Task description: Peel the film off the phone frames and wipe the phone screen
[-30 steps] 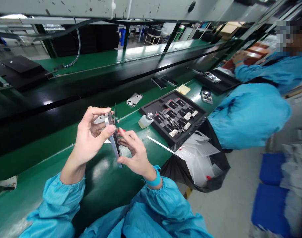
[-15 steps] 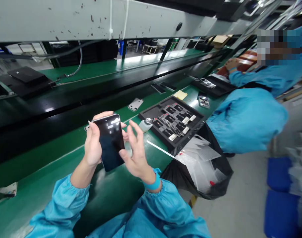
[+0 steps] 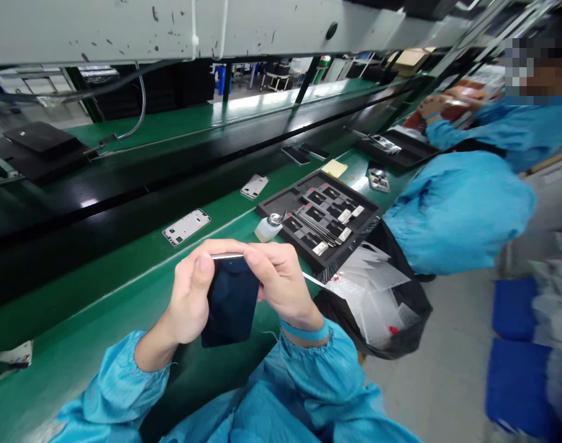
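Note:
A dark-screened phone [image 3: 231,301] is held screen toward me over the green bench [image 3: 77,332]. My left hand [image 3: 191,295] grips its left side, thumb on the glass. My right hand [image 3: 283,280] closes over its top right corner, fingers curled along the upper edge. Both wrists are in blue sleeves, and a blue band circles the right wrist.
Two white phone frames [image 3: 186,226] [image 3: 255,186] lie at the edge of the black conveyor [image 3: 124,178]. A black tray of small parts [image 3: 320,215], a small bottle [image 3: 269,226] and a black bag of film scraps [image 3: 377,301] sit to the right. A co-worker in blue [image 3: 460,203] stands beyond.
The phone turned from edge-on to screen facing me and dropped lower and nearer. My right hand went from spread fingers to gripping its top. A white frame, hidden before, now shows on the belt.

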The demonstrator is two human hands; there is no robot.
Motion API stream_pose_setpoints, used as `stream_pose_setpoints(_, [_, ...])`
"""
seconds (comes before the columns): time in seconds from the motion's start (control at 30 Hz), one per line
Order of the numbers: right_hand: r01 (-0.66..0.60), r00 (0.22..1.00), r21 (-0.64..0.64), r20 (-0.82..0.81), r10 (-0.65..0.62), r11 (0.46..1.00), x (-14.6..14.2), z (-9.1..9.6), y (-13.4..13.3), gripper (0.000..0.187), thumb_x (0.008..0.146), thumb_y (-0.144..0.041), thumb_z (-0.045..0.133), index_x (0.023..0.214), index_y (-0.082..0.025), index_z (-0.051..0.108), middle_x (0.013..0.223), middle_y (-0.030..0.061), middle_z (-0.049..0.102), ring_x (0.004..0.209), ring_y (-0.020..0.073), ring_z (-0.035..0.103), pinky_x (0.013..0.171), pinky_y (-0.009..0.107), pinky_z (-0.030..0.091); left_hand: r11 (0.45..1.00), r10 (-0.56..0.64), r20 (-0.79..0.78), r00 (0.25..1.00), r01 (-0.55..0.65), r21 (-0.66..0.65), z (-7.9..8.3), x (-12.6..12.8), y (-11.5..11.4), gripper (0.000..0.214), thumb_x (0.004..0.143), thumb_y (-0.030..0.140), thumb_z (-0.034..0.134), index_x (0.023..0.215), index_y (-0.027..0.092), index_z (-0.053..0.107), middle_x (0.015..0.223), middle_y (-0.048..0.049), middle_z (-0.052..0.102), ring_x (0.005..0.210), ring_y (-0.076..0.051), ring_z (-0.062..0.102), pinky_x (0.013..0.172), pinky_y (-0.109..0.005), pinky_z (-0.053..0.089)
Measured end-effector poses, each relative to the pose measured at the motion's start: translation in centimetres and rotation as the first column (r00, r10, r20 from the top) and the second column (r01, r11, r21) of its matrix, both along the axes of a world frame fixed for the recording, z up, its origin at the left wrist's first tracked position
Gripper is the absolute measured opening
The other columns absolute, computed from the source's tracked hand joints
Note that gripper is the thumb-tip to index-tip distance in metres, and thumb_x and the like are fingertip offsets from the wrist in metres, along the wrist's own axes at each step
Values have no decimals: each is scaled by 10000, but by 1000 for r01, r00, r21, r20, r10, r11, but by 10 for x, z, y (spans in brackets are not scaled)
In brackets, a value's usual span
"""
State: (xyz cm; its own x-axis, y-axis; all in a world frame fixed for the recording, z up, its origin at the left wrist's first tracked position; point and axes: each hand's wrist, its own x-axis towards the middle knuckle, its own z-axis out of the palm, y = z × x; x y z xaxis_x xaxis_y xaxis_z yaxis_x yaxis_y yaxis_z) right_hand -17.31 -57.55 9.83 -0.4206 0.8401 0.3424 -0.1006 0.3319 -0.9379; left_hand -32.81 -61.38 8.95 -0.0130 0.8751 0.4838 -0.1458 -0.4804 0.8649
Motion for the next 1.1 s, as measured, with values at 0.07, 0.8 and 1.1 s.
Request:
stream_pose_setpoints(0.07, [31,1000,11,0,-31,999,-1,-1,6,726,989,-827,644,614,-214,541,554,-29,417,533,122,387,495,283,329,998,53,-47,997,-52,27,-2,3,3,509,1144,587,492,1112,233,857,1097,-101,843,1028,-263,807,931,-377,649])
stream_pose_setpoints(0.8, [-302,953,-237,-108,284,923,-7,-106,-7,766,1001,-825,584,508,-243,508,412,-18,428,392,126,404,443,290,312,928,307,565,766,-111,-355,7,-9,38,466,1009,683,692,1195,268,591,903,-29,791,707,-191,782,659,-302,662])
stream_pose_setpoints(1.1, [-377,926,-318,-133,353,870,-33,-111,-2,823,931,-928,570,547,-200,590,440,-4,491,393,119,454,408,251,339,922,364,574,733,-199,-331,1,-14,46,383,1099,622,589,1197,252,594,914,-47,791,686,-179,758,634,-308,654])
